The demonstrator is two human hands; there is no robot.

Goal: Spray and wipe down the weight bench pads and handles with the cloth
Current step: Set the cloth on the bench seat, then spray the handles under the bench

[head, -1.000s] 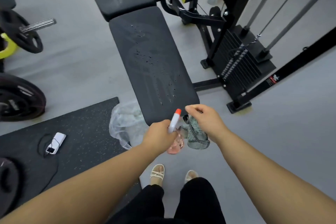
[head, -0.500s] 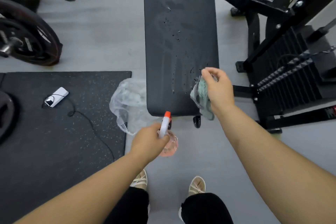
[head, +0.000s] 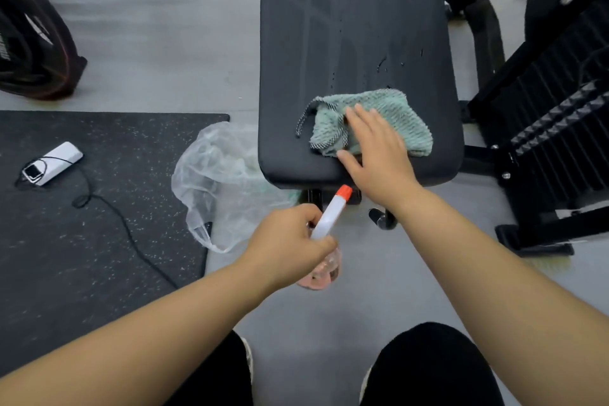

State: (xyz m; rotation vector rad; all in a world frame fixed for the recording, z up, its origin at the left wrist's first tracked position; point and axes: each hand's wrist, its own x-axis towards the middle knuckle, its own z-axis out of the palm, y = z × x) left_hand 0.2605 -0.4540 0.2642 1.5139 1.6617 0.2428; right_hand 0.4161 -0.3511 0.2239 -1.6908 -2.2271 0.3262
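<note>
Pressing the right hand (head: 379,155) flat on the green cloth (head: 395,112), fingers straight and slightly spread, thumb out to the left. Pinning that cloth, bunched under and just beyond the hand, against the near end of the black bench pad (head: 346,26), with a dark-edged hem trailing off to the hand's left.

Gripping the spray bottle (head: 329,214) in the left hand (head: 290,247), fingers curled round the white neck. Tilting its orange tip up toward the right wrist, with the pink see-through body hanging below the fist. Holding it in the air, just short of the pad's near edge, near the right hand but apart from it.

Making out only blurred white lettering on the weight plate (head: 33,53), far out to the left of the left hand, too smeared to read.

Finding droplets (head: 382,61) and faint wet streaks on the pad beyond the right fingertips. Standing over a smooth grey floor (head: 164,43) running beneath both arms. Looking down on a crumpled clear plastic bag (head: 217,175) just left of the left hand, lying on the floor and reaching under the pad's near corner. Taking in, further left, a speckled black rubber mat (head: 82,241) carrying a small white device (head: 54,163) and a thin black cable (head: 125,227). Working beside a black weight stack (head: 560,122) in its frame, off to the right of the right hand.
</note>
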